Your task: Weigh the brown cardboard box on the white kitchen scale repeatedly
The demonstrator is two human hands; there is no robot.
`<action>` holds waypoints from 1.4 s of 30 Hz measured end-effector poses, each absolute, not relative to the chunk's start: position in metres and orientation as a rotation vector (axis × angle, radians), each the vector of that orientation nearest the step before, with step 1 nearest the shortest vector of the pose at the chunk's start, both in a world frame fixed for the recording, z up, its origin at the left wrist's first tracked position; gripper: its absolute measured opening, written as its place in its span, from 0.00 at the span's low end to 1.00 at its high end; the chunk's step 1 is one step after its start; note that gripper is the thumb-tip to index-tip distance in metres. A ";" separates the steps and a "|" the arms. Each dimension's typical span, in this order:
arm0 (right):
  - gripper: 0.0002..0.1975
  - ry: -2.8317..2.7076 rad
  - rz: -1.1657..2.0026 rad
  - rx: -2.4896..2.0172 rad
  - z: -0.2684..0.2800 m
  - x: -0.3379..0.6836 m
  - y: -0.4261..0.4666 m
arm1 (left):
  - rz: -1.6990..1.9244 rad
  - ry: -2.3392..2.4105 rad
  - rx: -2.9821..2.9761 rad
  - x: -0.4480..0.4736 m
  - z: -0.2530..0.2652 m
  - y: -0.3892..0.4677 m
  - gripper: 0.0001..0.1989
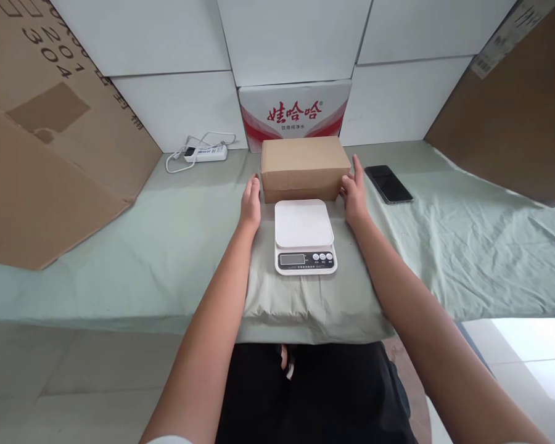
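Note:
A closed brown cardboard box (305, 157) sits on the cloth-covered table between my two hands. My left hand (250, 200) is at its left side, with the thumb near the front left corner and the other fingers partly hidden. At the right side, my right hand (353, 194) grips the front right corner, its index finger stretched along the side. In front of the box lies a white kitchen scale (304, 231) with a bare square platform. Its display looks blank, and buttons are to the right of the display.
A black smartphone (388, 184) lies right of my right hand. At the back left is a white power strip (206, 153) with a cable. Behind the box stands a red-and-white carton (296, 111). Large cardboard sheets rise at the left (60, 160) and right (509, 111).

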State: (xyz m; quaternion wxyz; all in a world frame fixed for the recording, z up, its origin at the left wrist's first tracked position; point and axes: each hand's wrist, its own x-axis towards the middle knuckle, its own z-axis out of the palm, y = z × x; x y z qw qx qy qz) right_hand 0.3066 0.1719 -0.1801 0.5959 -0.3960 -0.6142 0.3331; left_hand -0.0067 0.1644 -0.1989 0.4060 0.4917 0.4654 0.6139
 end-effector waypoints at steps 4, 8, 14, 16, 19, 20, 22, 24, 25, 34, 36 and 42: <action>0.60 -1.338 0.826 -0.953 -0.187 0.305 0.180 | 1.542 1.139 1.256 -0.001 -0.199 0.166 0.49; 0.61 -1.365 0.822 -0.948 -0.183 0.300 0.185 | 1.570 1.068 1.292 0.003 -0.189 0.167 0.50; 0.56 -1.430 0.705 -0.865 -0.151 0.300 0.155 | 1.702 0.945 1.391 0.002 -0.154 0.136 0.52; 0.56 -1.454 0.646 -0.842 -0.143 0.303 0.128 | 1.726 0.927 1.414 0.002 -0.145 0.107 0.50; 0.55 -1.469 0.601 -0.837 -0.144 0.309 0.083 | 1.739 0.929 1.397 0.002 -0.144 0.058 0.45; 0.55 -1.475 0.600 -0.841 -0.147 0.310 0.070 | 1.737 0.940 1.387 0.002 -0.146 0.042 0.43; 0.54 -1.495 0.615 -0.853 -0.155 0.312 0.050 | 1.717 0.960 1.375 0.001 -0.151 0.017 0.41; 0.53 -1.505 0.629 -0.863 -0.162 0.313 0.038 | 1.709 0.983 1.360 0.000 -0.156 0.002 0.43; 0.53 -1.507 0.629 -0.866 -0.164 0.313 0.035 | 1.708 0.992 1.351 0.000 -0.157 -0.003 0.44; 0.45 -1.498 0.528 -0.883 -0.165 0.311 0.032 | 1.665 1.024 1.315 0.002 -0.159 -0.005 0.43; 0.44 -1.477 0.525 -0.882 -0.167 0.310 0.032 | 1.655 1.023 1.322 0.001 -0.161 -0.004 0.44; 0.46 -1.300 0.540 -0.919 -0.175 0.318 0.038 | 1.777 1.047 1.294 -0.007 -0.165 0.000 0.48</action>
